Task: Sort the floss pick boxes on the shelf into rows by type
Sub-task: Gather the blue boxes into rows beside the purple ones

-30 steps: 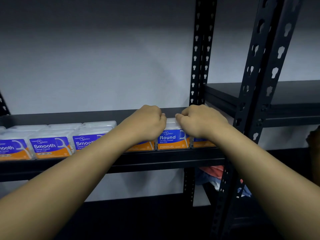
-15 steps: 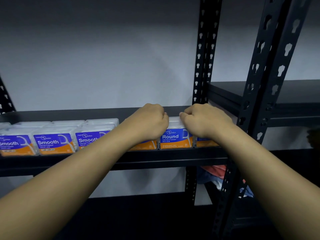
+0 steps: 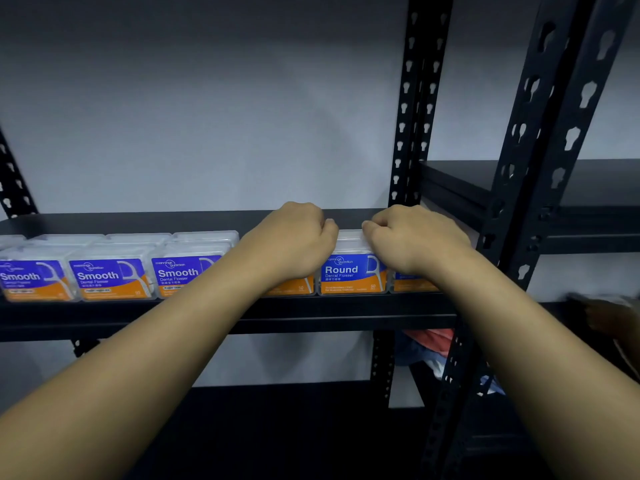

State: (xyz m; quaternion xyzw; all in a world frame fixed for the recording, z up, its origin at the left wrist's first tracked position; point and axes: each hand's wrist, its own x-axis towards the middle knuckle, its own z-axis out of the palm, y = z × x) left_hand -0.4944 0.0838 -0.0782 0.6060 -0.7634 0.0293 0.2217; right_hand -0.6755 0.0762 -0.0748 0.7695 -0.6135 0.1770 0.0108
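Shelf (image 3: 207, 311), 3 o'clock end: left hand (image 3: 294, 240) and right hand (image 3: 415, 237), fingers curled, resting atop Round boxes (image 3: 351, 273); grip indeterminate.

Along the front edge of the shelf (image 3: 346, 311) stand the Smooth boxes (image 3: 110, 278) toward its left end, more boxes behind them; the Round box (image 3: 351, 273) stands nearer its right end, between both hands' wrists.

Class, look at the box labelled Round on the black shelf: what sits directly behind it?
Behind the blue-and-orange Round floss box the clear top of another box shows. Its label is hidden, and both hands, left and right, cover what flanks it.
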